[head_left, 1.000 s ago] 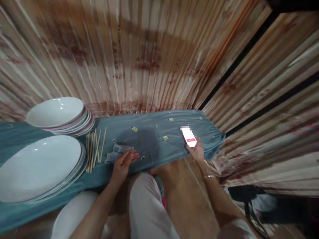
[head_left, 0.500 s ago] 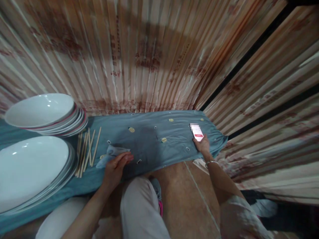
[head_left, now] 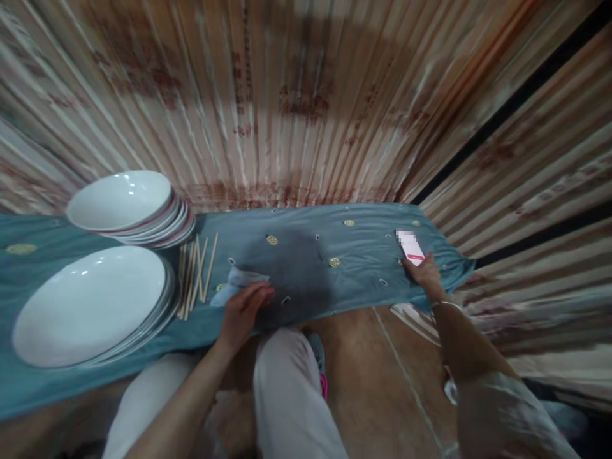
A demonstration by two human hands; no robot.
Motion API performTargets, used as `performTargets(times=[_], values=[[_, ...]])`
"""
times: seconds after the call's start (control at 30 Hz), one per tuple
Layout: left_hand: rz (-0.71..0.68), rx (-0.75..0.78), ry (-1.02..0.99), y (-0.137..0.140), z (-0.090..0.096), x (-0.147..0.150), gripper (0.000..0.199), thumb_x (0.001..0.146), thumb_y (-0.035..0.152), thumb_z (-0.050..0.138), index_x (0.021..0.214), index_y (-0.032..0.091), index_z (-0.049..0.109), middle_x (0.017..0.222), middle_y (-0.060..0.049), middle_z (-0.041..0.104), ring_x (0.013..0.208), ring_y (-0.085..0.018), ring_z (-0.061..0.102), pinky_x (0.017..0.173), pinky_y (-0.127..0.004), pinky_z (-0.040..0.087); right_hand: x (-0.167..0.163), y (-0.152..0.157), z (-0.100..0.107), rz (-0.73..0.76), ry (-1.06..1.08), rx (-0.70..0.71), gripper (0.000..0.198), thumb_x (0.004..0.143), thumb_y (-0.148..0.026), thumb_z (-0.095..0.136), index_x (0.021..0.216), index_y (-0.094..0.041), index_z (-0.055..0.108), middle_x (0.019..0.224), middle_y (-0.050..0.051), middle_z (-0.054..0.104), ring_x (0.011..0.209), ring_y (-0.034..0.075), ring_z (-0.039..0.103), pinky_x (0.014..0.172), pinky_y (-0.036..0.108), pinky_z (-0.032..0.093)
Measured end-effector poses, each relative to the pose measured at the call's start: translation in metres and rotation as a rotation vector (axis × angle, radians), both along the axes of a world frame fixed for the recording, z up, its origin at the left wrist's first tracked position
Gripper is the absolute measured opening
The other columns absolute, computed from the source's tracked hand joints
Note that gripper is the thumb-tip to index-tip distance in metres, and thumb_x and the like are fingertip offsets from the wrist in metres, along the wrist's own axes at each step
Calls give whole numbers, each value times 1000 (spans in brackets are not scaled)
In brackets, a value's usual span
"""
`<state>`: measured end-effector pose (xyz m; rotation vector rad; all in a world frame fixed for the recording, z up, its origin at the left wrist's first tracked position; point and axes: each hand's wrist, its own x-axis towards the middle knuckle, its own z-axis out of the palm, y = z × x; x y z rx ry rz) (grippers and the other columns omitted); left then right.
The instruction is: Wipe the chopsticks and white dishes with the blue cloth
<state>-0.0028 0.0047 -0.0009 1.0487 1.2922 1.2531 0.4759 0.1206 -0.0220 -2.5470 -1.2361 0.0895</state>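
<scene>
My left hand [head_left: 245, 310] is over the near edge of the table, its fingers pressed together on a light blue cloth [head_left: 238, 280]. The cloth lies crumpled and partly hidden behind the hand. At the right end of the table, my right hand [head_left: 425, 273] grips the lower end of a phone [head_left: 410, 246], thumb on one side and fingers on the other. The phone's screen is lit, white with a red bar. Left of the cloth lie several wooden chopsticks [head_left: 197, 274], roughly side by side.
Two stacks of white dishes stand on the left: a rear stack of bowls [head_left: 122, 199] and a nearer stack of oval plates [head_left: 90, 306]. A blue-green patterned tablecloth [head_left: 306, 280] covers the narrow table. Pleated curtains [head_left: 287, 127] hang behind it, with a dark pole [head_left: 507, 108] at right.
My view has turned left, so the dishes, chopsticks and table appear farther right. Both hands keep their hold on the cloth and the phone.
</scene>
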Motion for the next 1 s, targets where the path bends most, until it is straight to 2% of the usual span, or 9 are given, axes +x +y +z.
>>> performTargets(times=[0.07,0.2,0.3,0.37,0.47,0.57,0.73,0.9,1.0], values=[[-24,3,22,-3,-1,4,42,72,53,64,93,16,68,88,-9,75,83,-24,71,76,-38,58,3,-3,-7,34,-26,78,91,76,-51,61,140,5,28,133,34,45,125,43,45,98,51,40],[-71,31,94,-6,-3,9,38,78,49,59,95,17,68,89,-8,75,83,-23,71,78,-39,57,-7,-18,-17,160,-134,339,101,74,-68,52,139,6,30,136,35,41,129,43,39,102,52,35],[-75,87,171,-6,-4,6,36,81,48,54,97,17,67,90,-8,75,80,-22,71,78,-38,57,-33,-42,-23,319,-141,466,105,76,-74,41,137,10,28,138,36,36,133,42,33,106,55,30],[-68,155,278,-4,-1,0,35,84,45,51,100,18,66,93,-8,74,81,-22,71,78,-37,57,-58,-63,-29,400,-127,512,98,80,-72,39,139,6,27,141,33,35,135,39,31,107,56,30],[-17,386,580,-2,6,-13,29,83,40,54,100,21,68,108,-8,71,104,-24,65,98,-41,48,-100,-101,-39,439,-63,511,83,87,-62,37,142,-1,25,145,29,32,139,34,27,108,55,29],[35,480,756,0,11,-26,28,85,38,52,101,23,68,124,-9,63,118,-26,56,107,-45,38,-141,-142,-49,470,48,479,75,90,-55,38,144,-5,24,147,26,33,142,30,24,110,53,29],[30,512,866,4,2,-42,30,83,36,53,108,22,65,133,-9,56,135,-28,37,111,-49,33,-192,-193,-58,493,224,404,68,91,-48,41,147,-15,21,151,18,31,141,29,26,111,55,30],[-48,449,947,8,-19,-49,36,79,33,55,111,21,64,128,-12,60,133,-31,40,109,-50,33,-225,-212,-59,487,326,332,66,92,-44,41,148,-15,22,152,17,30,142,28,25,112,54,29],[-78,404,994,10,-26,-49,38,76,23,53,112,21,65,127,-11,61,128,-31,46,107,-52,35,-241,-214,-52,524,375,328,64,93,-42,41,149,-18,20,153,13,30,142,26,26,114,52,28]])
